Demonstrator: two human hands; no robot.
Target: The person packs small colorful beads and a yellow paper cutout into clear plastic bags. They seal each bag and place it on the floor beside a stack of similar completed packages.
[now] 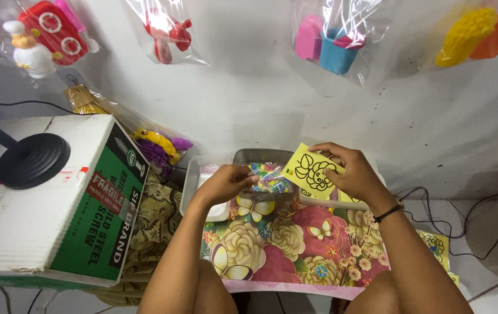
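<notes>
Flowered cloth (pixel 295 250) covers tabletop near edge. Left hand (pixel 226 183) pinched shut on clear packet of coloured bits (pixel 269 177); right hand (pixel 348 171) clamped on yellow card with line drawing (pixel 310 171), both over grey tray (pixel 260 157) at far edge.

arms: bare, no sleeves | right wrist: thin dark band (pixel 389 211) | legs: bare
</notes>
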